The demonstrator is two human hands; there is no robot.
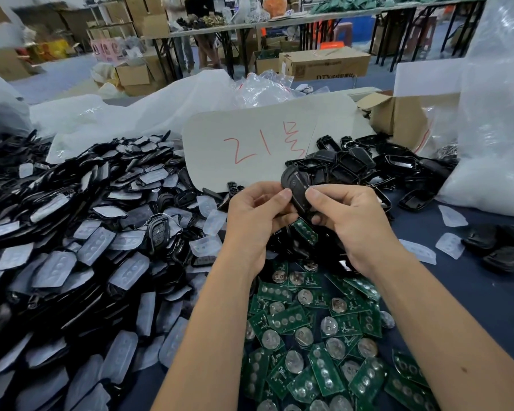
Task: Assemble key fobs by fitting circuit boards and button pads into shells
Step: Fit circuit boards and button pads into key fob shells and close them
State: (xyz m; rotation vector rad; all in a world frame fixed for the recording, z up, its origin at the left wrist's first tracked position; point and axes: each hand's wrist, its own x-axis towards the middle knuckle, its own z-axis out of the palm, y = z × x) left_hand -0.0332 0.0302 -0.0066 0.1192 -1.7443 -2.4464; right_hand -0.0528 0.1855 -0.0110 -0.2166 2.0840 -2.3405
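Black key fob shell (294, 185) in both hands, card (250, 143) marked "21"

Glossy black plastic shells (350, 166), matt green circuit boards (324, 372), translucent pads (54, 266).

head view looks forward, down, close over table (472, 307).

Blue-grey floor (57, 75), stacked cardboard boxes (137, 13), long folding tables (279, 23)
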